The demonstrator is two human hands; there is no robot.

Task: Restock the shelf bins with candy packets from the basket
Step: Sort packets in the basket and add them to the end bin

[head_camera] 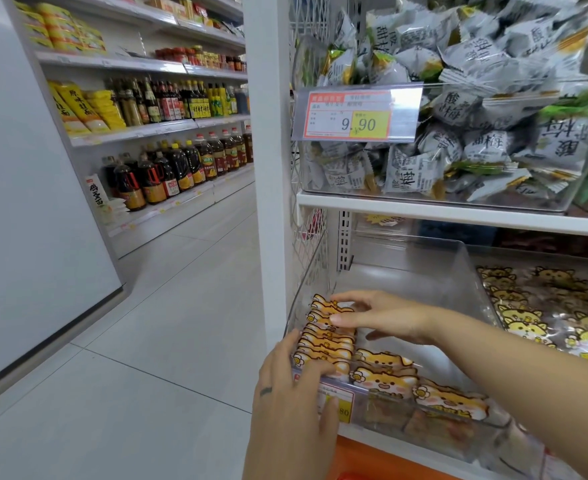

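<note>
Fingers straight, the right hand [386, 318] tops the packet row [327, 341] (it runs front-to-back); the left hand [285, 396], likewise flat, braces its front

The price tag [356, 114] on the upper clear bin [320, 168] reads "9.90" with a ¥ sign (its small print is illegible). Just right of it, grey packets [453, 106] show "酸梅". Well below it, a lower price tag [346, 400] shows "80".
</note>
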